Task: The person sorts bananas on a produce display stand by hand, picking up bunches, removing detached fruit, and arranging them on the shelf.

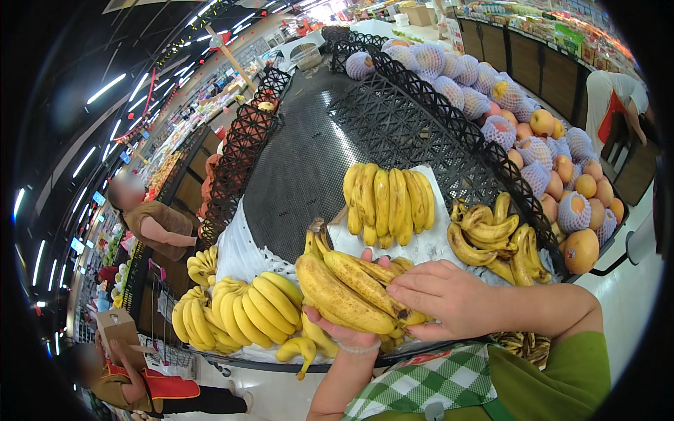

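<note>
A bunch of speckled ripe bananas [345, 287] lies in my left hand [345, 332], whose palm and fingers cup it from below. From the right, my right hand [447, 297] rests its fingers on the bunch's lower tips. Just beyond, more bananas [389, 202] lie in rows on a white foam sheet [350, 239]. Brighter yellow bananas [255, 308] are heaped to the left of my hands. Over to the right is a group of browner bananas [484, 237].
Black plastic lattice dividers [495, 150] edge the dark display surface [300, 147]. Foam-netted round fruit [537, 152] is piled at right. At left stand a person [158, 226] and another person carrying a cardboard box [118, 331]. Someone bends over [613, 100] at far right.
</note>
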Motion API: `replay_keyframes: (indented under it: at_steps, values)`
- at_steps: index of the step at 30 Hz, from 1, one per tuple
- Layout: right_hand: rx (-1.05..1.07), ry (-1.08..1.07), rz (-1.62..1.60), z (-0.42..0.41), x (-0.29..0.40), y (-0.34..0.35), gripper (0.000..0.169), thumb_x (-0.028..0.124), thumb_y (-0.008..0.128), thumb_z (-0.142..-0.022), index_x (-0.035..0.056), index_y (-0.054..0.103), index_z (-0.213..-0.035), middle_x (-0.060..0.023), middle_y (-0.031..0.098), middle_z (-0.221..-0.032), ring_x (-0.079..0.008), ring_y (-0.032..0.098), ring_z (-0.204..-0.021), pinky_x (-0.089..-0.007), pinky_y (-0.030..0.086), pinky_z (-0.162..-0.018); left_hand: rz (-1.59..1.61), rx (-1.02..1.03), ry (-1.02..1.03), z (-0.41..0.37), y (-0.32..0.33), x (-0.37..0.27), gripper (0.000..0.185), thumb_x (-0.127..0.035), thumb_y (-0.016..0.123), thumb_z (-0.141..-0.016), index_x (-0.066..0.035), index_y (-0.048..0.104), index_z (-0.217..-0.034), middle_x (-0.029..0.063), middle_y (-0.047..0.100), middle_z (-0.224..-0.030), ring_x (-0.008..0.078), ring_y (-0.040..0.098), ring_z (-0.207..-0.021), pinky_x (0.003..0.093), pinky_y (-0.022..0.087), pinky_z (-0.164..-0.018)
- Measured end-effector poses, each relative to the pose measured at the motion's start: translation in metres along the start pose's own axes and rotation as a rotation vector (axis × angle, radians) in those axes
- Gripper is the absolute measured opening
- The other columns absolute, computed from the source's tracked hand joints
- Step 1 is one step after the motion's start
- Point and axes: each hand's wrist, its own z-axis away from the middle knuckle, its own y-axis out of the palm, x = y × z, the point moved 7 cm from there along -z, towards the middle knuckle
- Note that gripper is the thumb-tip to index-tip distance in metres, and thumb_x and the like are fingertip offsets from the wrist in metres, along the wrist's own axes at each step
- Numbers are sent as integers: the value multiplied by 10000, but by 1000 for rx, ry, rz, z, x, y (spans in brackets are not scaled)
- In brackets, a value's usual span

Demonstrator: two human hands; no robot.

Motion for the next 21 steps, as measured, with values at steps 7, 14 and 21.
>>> replay_keyframes:
  at_steps: [7, 14, 21]
  values:
    - [-60, 74, 36, -1, -5, -3, 546, 199, 720, -724, -8, 546, -1198, -131, 587, -1144, -291, 569, -1000, -398, 460, -857, -76, -42, 31, -2, 9, -2, 926, -695, 589, -749, -148, 326, -1448, 261, 372, -1416, 462, 370, -1287, 577, 274, -1098]
    - [-106, 145, -13, 1, -24, -9, 489, 150, 684, -759, -24, 545, -1194, -172, 620, -1081, -310, 594, -906, -387, 484, -806, -8, -225, 18, 5, -13, -1, 760, -649, 452, -863, -159, 356, -1436, 78, 403, -1446, 296, 389, -1321, 495, 301, -1107]
    - [-174, 508, -339, 18, -67, -14, 394, 113, 588, -836, -31, 556, -1201, -174, 630, -1051, -277, 618, -934, -333, 493, -819, 2, -234, -101, 6, -17, 6, 796, -669, 431, -856, -149, 317, -1448, 86, 382, -1451, 309, 368, -1330, 508, 278, -1116]
